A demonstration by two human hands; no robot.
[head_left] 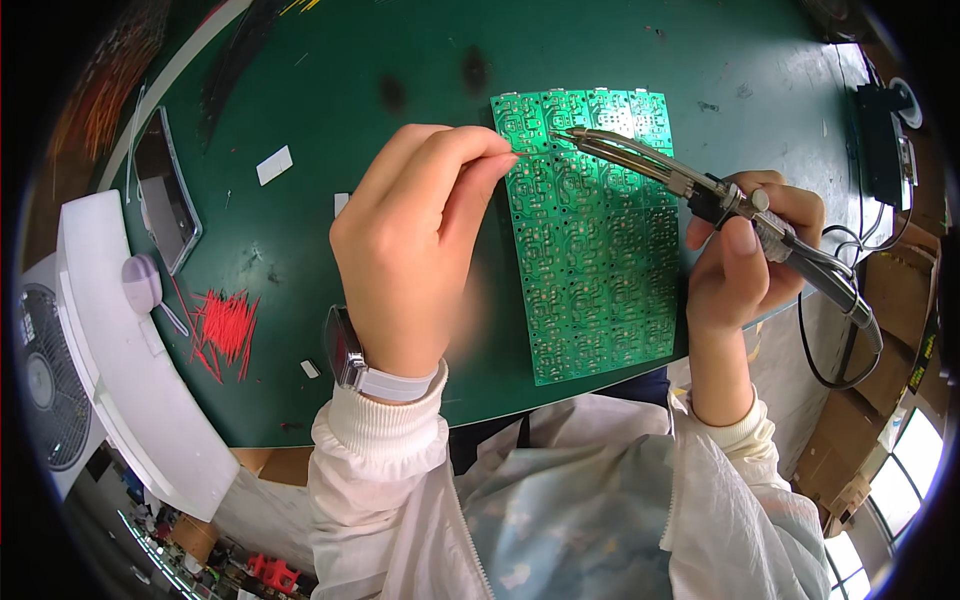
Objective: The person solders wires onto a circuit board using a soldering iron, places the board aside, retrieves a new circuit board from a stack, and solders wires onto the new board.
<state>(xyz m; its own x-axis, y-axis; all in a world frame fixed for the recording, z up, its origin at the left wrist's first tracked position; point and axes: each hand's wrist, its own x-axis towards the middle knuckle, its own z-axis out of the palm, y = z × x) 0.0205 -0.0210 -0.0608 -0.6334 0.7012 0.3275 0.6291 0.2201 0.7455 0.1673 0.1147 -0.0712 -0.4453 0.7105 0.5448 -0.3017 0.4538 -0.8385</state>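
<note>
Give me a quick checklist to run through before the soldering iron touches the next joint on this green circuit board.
1. Soldering iron gripped firmly in the right hand: ok.
2. Iron tip over the circuit board, near its top edge: ok.
3. Left hand fingers pinched close to the tip; whether they hold solder wire: cannot tell.
4. Board lying flat on the green mat: ok.
5. Iron's cable hanging off the table edge, clear of the board: ok.
6. Red pins lying apart from the board: ok.
</note>
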